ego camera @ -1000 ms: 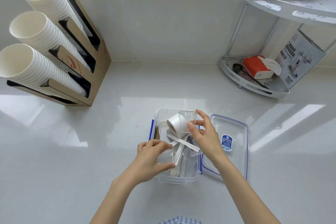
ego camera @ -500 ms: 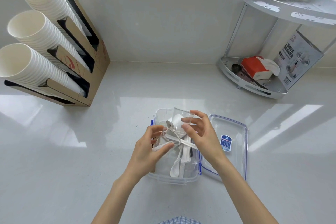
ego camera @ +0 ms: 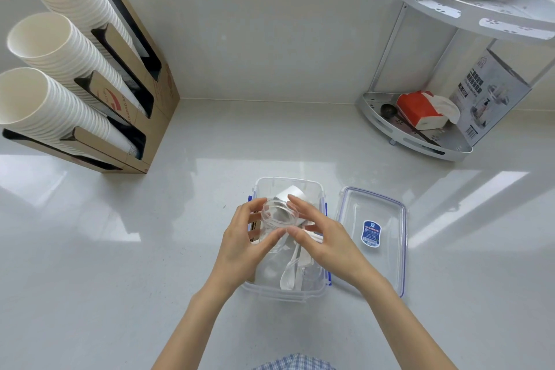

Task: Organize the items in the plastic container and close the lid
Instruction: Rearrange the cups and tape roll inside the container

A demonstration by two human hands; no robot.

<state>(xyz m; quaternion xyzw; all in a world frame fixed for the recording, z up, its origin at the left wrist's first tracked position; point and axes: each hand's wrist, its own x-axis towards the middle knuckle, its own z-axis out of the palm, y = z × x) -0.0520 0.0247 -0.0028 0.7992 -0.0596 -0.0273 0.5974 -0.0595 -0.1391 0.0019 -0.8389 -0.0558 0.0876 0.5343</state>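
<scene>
A clear plastic container (ego camera: 289, 182) with blue latches stands on the counter in front of me. Above it I hold a small clear plastic cup (ego camera: 279, 216) upright between both hands: my left hand (ego camera: 243, 246) wraps its left side, my right hand (ego camera: 324, 242) touches its right side. Inside the container lie a white paper roll (ego camera: 289, 194), white plastic spoons (ego camera: 289, 275) and brown paper items by the left wall, partly hidden by my hands. The clear lid (ego camera: 374, 237) with a blue sticker lies flat just right of the container.
A cardboard rack with three stacks of white paper cups (ego camera: 75, 81) stands at the back left. A white corner shelf (ego camera: 420, 132) at the back right holds a red tissue pack (ego camera: 419, 109), a black spoon and a printed box. A wall and window run behind.
The clear cup has come out of the container's far end and now stands upright between both hands over the container's middle. My left hand rose to grip it.
</scene>
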